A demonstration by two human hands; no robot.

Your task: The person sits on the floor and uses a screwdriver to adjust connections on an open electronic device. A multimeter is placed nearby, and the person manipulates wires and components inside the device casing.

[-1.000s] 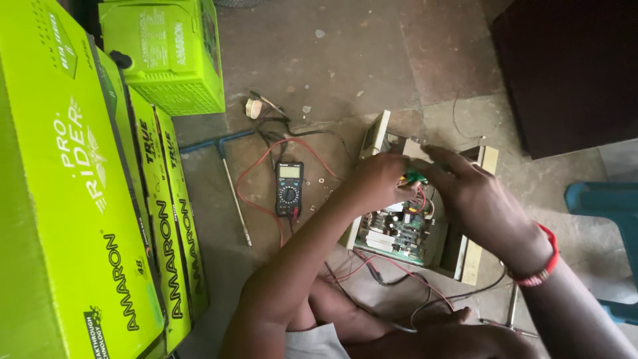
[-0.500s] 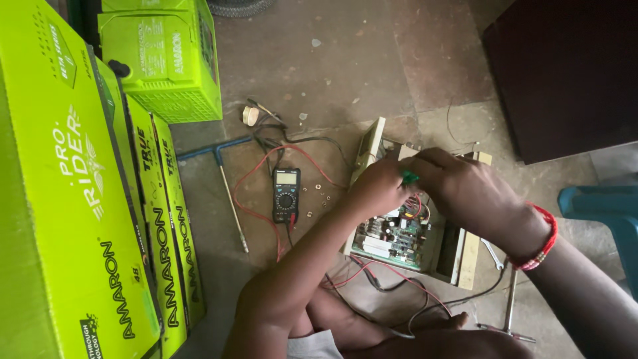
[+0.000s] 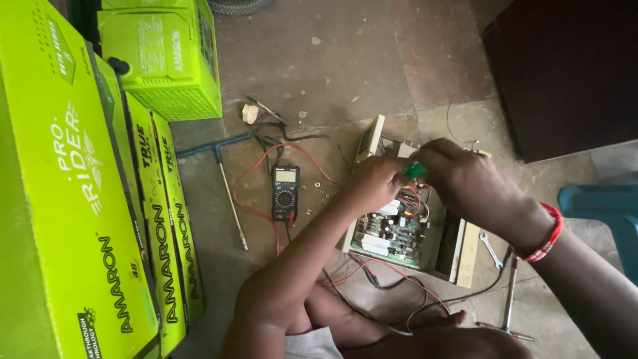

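Both hands over open case (image 3: 458, 249) of electronic unit on floor. Left hand (image 3: 372, 183) and right hand (image 3: 468, 183) pinch small green part (image 3: 415, 171) between fingertips, just above circuit board (image 3: 392, 233) and red wires (image 3: 415, 199). Step, as judged: fitting or freeing part; next move needs steady grip (wires crowd close). Meter (image 3: 285, 193) lies near on bare concrete floor (image 3: 345, 60); bright green boxes (image 3: 73, 219) stacked at left.
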